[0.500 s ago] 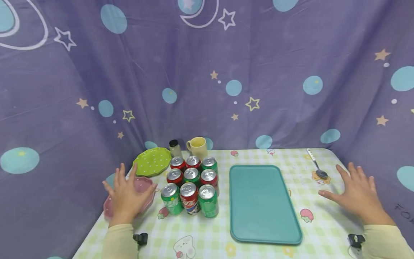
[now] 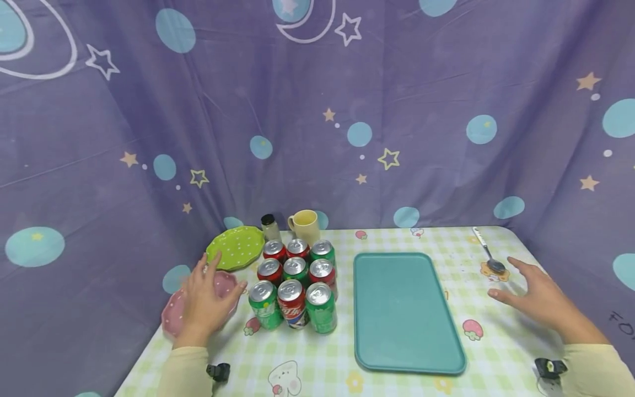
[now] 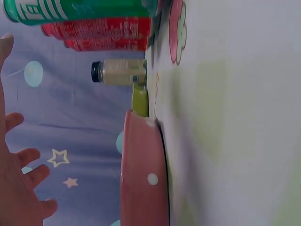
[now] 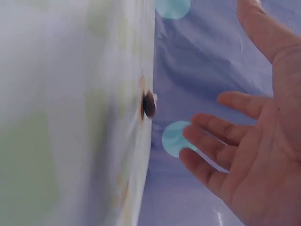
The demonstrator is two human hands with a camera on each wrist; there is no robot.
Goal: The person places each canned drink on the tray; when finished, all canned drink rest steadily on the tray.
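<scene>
Surface (image 2: 317,358): white/pale-green check with strawberry prints (image 2: 473,330), far right corner rounded. Nine cans (image 2: 295,270) upright left of centre, close-packed 3x3, red and green mixed. Tray (image 2: 407,314) flat, just right of the cans, long sides running front to back. Pink plate (image 2: 173,317) near left edge, green plate (image 2: 238,248) farther back. Jar (image 2: 270,230) and mug (image 2: 306,226) behind the cans, jar left, mug handle toward it. Spoon (image 2: 496,267) far right, handle pointing to back edge.

The head view is evenly and brightly lit, with glints caught on the can tops (image 2: 291,289) and soft shadows cast on the tablecloth (image 2: 322,364), which is blurred, like the spoon (image 4: 149,104), in the right wrist view.
</scene>
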